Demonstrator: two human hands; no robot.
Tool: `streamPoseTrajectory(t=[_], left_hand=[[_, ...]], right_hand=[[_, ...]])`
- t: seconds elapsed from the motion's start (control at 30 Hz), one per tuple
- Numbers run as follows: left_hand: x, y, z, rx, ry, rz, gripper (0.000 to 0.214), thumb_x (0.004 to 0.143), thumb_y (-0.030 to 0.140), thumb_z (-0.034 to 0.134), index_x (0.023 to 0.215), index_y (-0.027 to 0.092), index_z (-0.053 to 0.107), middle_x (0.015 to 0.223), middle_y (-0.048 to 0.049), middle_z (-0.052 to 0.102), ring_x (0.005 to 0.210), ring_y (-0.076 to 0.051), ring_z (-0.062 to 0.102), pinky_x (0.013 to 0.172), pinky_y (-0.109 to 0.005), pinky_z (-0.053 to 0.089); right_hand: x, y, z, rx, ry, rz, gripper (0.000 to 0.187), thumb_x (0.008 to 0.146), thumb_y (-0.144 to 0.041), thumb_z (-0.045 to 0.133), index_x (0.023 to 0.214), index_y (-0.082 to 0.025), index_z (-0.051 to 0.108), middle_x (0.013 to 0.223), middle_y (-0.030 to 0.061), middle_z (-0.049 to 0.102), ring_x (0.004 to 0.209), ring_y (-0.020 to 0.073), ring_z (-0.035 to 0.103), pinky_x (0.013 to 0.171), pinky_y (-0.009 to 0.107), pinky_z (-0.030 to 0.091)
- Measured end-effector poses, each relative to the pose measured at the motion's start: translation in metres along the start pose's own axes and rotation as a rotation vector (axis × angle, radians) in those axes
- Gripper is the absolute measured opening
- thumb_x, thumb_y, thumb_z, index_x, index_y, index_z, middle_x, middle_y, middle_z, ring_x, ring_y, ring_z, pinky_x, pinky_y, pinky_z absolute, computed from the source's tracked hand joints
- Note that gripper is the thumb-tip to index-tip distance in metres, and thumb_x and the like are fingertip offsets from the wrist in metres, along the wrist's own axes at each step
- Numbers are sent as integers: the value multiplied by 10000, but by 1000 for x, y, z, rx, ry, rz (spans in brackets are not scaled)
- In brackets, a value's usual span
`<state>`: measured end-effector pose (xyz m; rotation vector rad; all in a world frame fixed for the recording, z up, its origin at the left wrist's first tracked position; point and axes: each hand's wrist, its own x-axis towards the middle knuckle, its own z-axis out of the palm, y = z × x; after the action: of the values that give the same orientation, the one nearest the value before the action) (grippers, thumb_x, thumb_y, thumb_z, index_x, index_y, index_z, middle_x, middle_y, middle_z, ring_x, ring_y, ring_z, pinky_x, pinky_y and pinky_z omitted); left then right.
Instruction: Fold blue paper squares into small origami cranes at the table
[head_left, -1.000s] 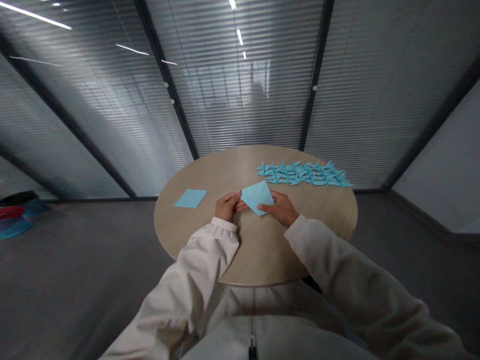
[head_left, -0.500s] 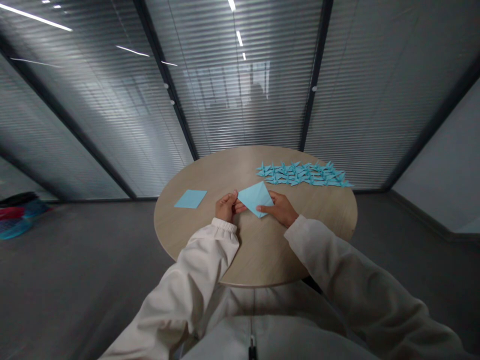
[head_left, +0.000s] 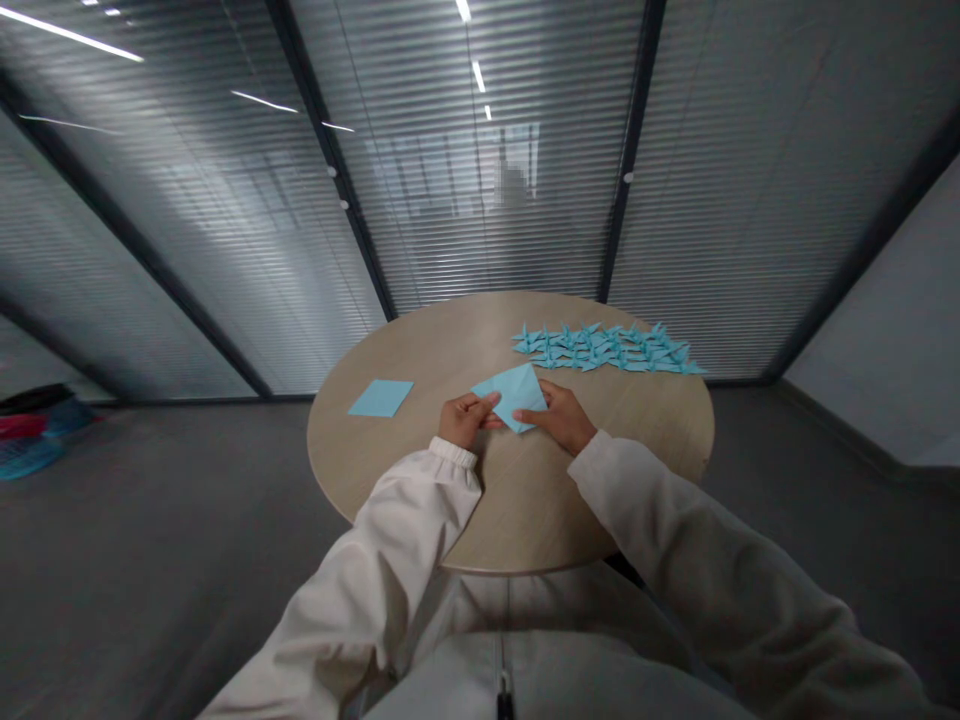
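Note:
Between my two hands, above the middle of the round table [head_left: 525, 510], is a folded sheet of light blue origami paper [head_left: 514, 388] with creases across it. My left hand [head_left: 466, 415] pinches its left side, thumb on top and fingers underneath. On the right side, my right hand [head_left: 561, 415] grips the paper with the thumb over its lower part; the other fingers are mostly hidden behind it. Farther left on the tabletop lies a flat stack or sheet of blue paper [head_left: 381, 398]; which of the two I cannot tell.
Several folded blue paper cranes [head_left: 600, 348] stand in close rows at the table's back right. Glass panels with blinds [head_left: 495, 240] rise behind the table. On the floor at far left are baskets or bins [head_left: 34, 440], one blue and red.
My left hand has shifted slightly right, and its thumb now lies over the paper's left part. My right hand stays in place, still gripping the paper.

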<state>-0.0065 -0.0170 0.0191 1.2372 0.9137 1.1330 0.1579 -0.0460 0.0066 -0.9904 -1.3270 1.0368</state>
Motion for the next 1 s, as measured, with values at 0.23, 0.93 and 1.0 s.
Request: streamPoseTrajectory(t=[0.23, 0.93, 1.0], left_hand=[[-3, 5, 3, 59, 50, 12, 365, 475, 446, 777, 495, 130, 597, 460, -11, 579, 451, -135, 569, 486, -251, 509], [-5, 6, 4, 81, 108, 34, 373, 480, 450, 774, 504, 114, 613, 465, -21, 583, 424, -115, 549, 457, -222, 495], [-4, 5, 3, 86, 106, 38, 378, 483, 450, 773, 510, 109, 610, 470, -18, 582, 420, -107, 541, 459, -219, 494]], right_hand=[[-1, -3, 1, 14, 7, 14, 506, 521, -290, 755, 978, -143, 594, 887, 55, 686, 729, 168, 632, 684, 301, 512], [0, 2, 0, 43, -57, 28, 477, 542, -329, 762, 953, -127, 628, 867, 64, 692, 755, 185, 638, 719, 326, 502], [1, 2, 0, 45, -60, 42, 484, 531, -340, 768, 942, -119, 640, 865, 69, 693, 748, 187, 637, 716, 325, 500]])
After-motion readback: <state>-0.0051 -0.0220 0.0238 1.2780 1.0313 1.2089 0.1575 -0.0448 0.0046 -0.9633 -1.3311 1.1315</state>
